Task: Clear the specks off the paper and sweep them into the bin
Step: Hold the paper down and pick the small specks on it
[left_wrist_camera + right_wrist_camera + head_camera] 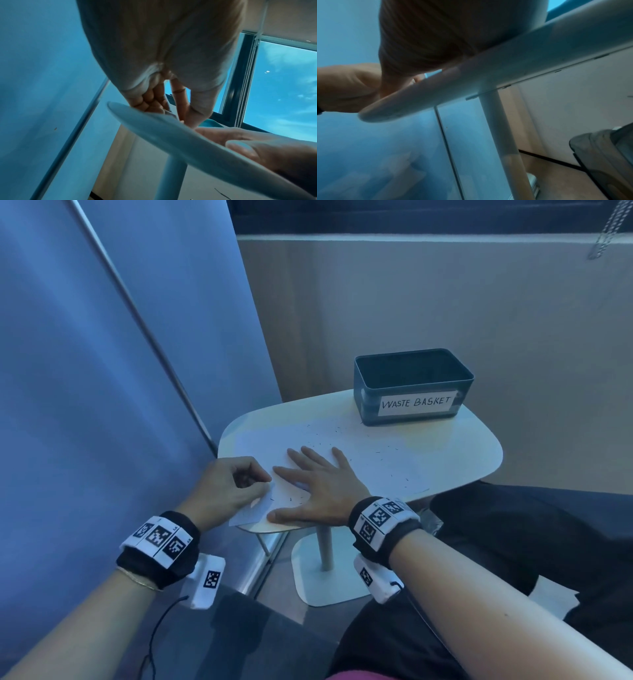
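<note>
Two hands on one sheet — specks not yet swept.
Left hand pinches the near-left corner of the paper, lifted slightly; right hand lies flat, fingers spread, pressing the sheet onto the table. Specks scatter beyond the fingertips — bin stands farther still, ahead-right, nearer the right hand.

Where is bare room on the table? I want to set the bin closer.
Free: the paper between the waste basket and right hand, speck-strewn. Crowded: the near-left corner, where the left hand pinches the paper.
</note>
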